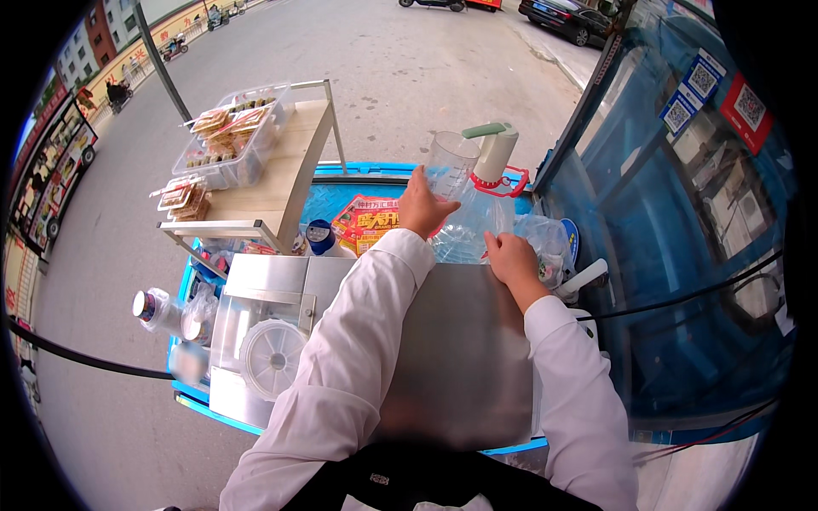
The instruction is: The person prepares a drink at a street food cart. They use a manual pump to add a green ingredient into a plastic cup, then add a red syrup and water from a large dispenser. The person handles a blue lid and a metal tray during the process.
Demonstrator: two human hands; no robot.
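My left hand (423, 204) is closed around the side of a clear measuring cup (453, 157) with printed marks, held up over the far edge of the cart. To its right, my right hand (514, 260) has its fingers curled on a clear plastic bag (496, 213); its fingertips are partly hidden. Just beyond the hands is a cream container (496, 155) with a green top and handle. A red ring-like piece (504, 183) sits at its lower end. Below the hands lies a steel counter top (460, 358).
A wooden shelf (298, 162) at the left carries a plastic bin (256, 157) of packed food. Near it are a red and yellow package (366, 223) and a blue-lidded container (320, 237). A white round lid (273, 359) is at front left. A blue windowed panel (682, 230) rises on the right.
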